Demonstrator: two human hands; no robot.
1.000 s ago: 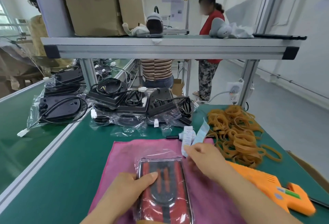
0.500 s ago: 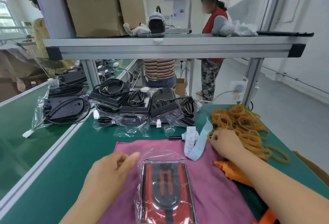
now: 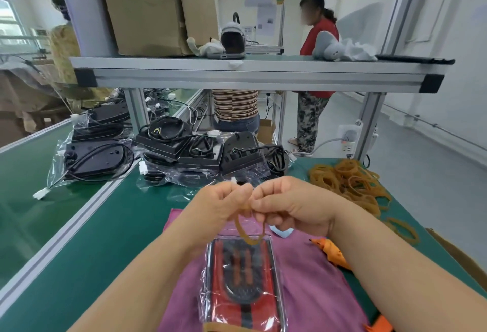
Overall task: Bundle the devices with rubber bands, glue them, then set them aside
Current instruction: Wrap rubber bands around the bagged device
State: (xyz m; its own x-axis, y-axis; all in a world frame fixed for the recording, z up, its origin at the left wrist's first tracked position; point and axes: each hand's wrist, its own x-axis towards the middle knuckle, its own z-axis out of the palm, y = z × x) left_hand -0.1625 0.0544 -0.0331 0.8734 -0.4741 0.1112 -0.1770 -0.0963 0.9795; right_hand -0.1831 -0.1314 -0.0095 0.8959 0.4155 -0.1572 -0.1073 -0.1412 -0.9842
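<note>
On a green table (image 3: 110,226): a pink cloth (image 3: 316,279) spread at the near edge, an orange glue gun (image 3: 333,251) just beside it on the right, a heap of tan rubber bands (image 3: 347,181) far right, bagged black devices (image 3: 200,152) with coiled cables piled along the back.

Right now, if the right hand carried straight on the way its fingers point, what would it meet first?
The left hand. The right hand points leftward, its fingertips right beside the left's, and both pinch the same rubber band. Whether the two hands already touch is unclear from this view.
</note>
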